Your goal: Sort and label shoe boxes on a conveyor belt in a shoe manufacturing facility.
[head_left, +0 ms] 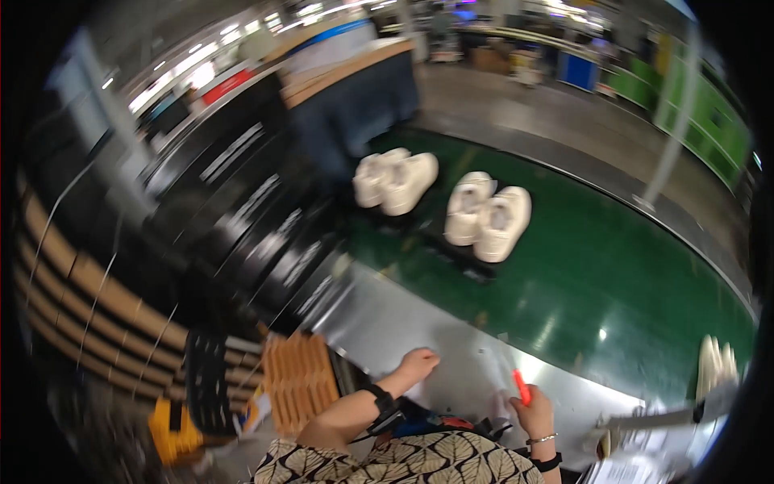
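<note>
My left hand (418, 365) is closed in a loose fist over the grey metal ledge (387, 310), with nothing seen sticking out of it. Farther right, my right hand (535, 410) grips a slim tool with a bright orange-red handle (522, 389). Its tip points away from me and is too blurred to make out. Beyond the ledge, a green conveyor belt (588, 282) carries two pairs of cream shoes: a nearer pair (501, 230) and a farther pair (409, 184). Each pair sits on a dark base. Neither hand touches the shoes.
Stacked black boxes (242, 218) rise at the left. Below them are an orange-brown slatted stack (300, 379), a black slotted piece (207, 379) and a yellow object (173, 431). White glove-like shapes (714, 367) stand at the right rim. A metal post (677, 121) rises beyond the belt.
</note>
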The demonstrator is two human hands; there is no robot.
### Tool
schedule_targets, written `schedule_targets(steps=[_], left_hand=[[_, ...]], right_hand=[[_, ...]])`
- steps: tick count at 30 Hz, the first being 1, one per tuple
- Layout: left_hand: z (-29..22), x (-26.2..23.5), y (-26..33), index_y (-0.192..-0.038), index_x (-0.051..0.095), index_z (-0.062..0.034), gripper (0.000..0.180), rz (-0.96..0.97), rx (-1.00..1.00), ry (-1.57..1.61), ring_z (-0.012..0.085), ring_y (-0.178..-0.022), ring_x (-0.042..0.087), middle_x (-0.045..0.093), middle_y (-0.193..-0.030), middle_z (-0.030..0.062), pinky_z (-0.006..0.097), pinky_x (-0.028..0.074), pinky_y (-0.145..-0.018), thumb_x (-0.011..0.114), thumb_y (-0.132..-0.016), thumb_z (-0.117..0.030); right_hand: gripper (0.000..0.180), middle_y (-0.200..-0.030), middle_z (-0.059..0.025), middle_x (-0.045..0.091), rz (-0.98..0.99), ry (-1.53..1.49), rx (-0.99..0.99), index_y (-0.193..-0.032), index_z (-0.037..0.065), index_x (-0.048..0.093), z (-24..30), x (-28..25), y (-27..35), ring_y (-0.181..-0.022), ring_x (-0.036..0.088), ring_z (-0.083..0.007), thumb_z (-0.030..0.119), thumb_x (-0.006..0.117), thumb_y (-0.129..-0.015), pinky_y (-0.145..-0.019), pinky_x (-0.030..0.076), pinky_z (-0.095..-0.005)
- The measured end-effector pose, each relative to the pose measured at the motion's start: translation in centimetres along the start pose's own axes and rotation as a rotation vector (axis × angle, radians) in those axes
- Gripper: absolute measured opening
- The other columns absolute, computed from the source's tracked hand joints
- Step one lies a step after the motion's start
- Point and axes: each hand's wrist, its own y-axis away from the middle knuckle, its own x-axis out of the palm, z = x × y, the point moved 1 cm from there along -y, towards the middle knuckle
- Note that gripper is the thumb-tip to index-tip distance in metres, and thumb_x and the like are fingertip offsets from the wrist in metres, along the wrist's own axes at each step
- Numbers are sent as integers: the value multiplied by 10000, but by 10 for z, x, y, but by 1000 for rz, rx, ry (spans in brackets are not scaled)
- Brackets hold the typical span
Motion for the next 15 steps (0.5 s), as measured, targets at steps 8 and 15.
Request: schedule_targets(steps=[8,15], left_hand=[[84,-42,116,-922,651,-23,256,-628,-97,-100,180,-795,638,667,-817,114,293,479,-712,577,-835,-251],[141,-89,184,-941,657,-81,208,-880,-478,-198,306,-859,638,659,-867,174,364,491,-762,568,-804,-210]], right_hand=[[643,-1043,-245,519,-205,57,-138,-1248,44,376,-45,43,-86,-895,559,-426,287,694,-744,-749,469,-466],[694,-1233,-239,426,-67,55,-130,-1280,36,387,-53,67,-90,-1039,523,-399,188,681,-670,-854,459,-434]])
